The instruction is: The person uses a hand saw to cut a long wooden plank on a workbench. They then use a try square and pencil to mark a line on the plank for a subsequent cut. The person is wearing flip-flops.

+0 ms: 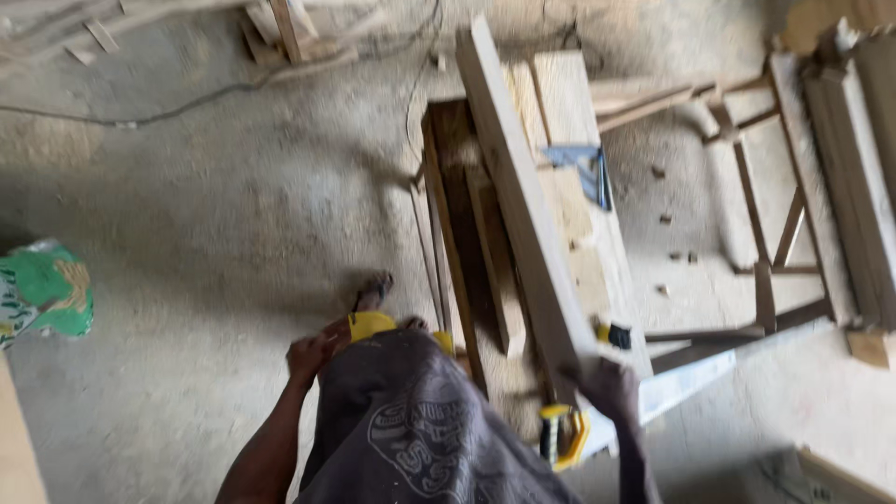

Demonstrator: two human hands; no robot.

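My right hand (609, 387) grips the near end of a long pale plank (518, 196) that lies slanted along a wooden workbench (579, 103) and points away from me. My left hand (306, 357) hangs beside my dark shirt with its fingers curled; the blur hides whether it holds anything. A yellow object (371, 324) sits right next to it at my waist. A saw with a yellow handle (566, 435) lies on the bench's near end, just left of my right hand.
A blue-grey metal square (584, 168) rests on the bench's boards. A wooden frame (775, 224) and stacked planks (859, 168) lie on the floor at the right. A green and white sack (42, 289) sits at the left. A cable (168, 112) crosses the dusty floor.
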